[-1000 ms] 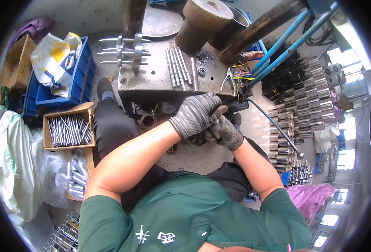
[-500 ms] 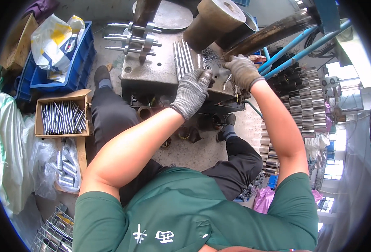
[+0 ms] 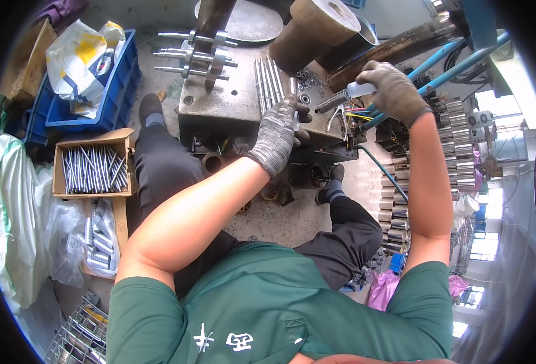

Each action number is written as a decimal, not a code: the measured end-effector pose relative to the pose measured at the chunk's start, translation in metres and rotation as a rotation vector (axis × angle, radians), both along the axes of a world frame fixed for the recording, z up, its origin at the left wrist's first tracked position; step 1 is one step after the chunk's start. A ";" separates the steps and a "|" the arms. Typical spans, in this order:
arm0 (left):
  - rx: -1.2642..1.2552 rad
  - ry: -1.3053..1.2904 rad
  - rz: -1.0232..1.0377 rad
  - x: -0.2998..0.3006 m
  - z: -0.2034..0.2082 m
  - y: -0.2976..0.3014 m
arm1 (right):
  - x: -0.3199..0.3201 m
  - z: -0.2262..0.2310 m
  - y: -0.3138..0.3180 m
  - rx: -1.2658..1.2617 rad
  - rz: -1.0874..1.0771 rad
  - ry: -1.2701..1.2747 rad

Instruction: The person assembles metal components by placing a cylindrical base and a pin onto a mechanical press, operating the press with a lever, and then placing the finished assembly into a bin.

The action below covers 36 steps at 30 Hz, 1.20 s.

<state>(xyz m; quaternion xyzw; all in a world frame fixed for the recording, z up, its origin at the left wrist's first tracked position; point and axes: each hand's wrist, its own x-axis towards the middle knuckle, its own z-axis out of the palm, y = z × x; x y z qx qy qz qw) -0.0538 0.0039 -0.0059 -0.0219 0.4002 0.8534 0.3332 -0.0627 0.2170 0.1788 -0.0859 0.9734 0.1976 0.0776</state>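
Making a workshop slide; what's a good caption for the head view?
Gloved left hand near slender metal shafts; gloved right hand gripping a cylindrical object.

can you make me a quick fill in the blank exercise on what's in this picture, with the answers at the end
1. The left hand is covered by a grey ____.
2. The right hand grips the ____-coloured part of a tool with a dark end.
3. The cardboard box of thin metal rods is on the person's ____ side.
4. A white and yellow bag lies in a ____ crate.

Missing words: glove; white; left; blue
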 end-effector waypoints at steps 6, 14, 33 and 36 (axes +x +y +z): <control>0.038 -0.035 -0.013 0.003 -0.010 0.000 | 0.077 -0.045 -0.018 -1.138 0.077 0.177; -0.007 0.242 -0.128 0.025 -0.035 0.004 | 0.144 -0.157 -0.035 -1.776 -0.469 0.095; -0.464 0.796 -0.415 0.076 -0.037 -0.045 | 0.178 -0.225 -0.060 -2.302 -0.525 0.177; -0.390 0.651 -0.257 0.054 -0.002 -0.110 | 0.182 -0.196 -0.060 -2.423 -0.694 0.151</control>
